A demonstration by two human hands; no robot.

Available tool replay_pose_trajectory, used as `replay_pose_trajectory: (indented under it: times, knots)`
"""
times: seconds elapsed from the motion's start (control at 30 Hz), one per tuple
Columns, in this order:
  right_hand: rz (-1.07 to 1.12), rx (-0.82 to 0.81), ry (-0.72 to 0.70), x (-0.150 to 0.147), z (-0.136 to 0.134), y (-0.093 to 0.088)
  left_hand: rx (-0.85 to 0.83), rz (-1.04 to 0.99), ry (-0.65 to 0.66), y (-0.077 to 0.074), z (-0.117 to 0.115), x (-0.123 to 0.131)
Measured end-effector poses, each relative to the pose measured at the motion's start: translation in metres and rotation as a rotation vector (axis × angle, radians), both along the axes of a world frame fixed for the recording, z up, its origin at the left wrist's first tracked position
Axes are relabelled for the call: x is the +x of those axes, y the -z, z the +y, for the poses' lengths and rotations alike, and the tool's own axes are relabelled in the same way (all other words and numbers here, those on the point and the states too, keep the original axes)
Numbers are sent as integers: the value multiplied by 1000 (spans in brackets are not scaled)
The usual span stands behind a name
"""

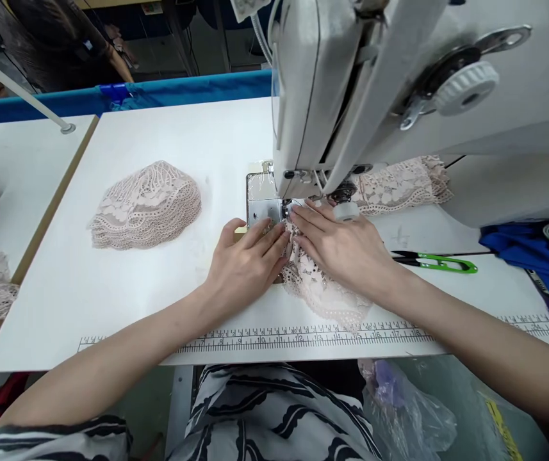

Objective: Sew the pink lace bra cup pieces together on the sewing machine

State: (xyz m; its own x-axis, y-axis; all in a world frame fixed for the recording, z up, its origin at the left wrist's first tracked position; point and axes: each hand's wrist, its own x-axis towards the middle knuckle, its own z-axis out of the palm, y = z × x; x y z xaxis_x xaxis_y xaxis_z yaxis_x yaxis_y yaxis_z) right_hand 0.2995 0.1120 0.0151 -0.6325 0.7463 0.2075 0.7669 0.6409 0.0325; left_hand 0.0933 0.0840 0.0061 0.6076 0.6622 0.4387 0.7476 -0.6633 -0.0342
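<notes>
Your left grip (245,266) and right grip (339,246) both lay flat, fingers spread, pressing the pink lace (325,294) on the desk (182,141). The lace ran from you toward the needle (287,206); your right grip was nearer it.

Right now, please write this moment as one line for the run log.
left hand: fingertips on lace piece | right hand: flat on it, by needle plate | lace stack: left, untouched | snips: right
</notes>
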Motion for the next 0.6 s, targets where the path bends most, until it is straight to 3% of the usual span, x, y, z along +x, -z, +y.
replay_pose_trajectory:
  times: [0.2,0.6]
  knots:
    - [44,3,19,3,3,8,-41,-12,-14,1,2,2]
    - [77,27,-23,5,6,10,48,40,-30,-1,3,3]
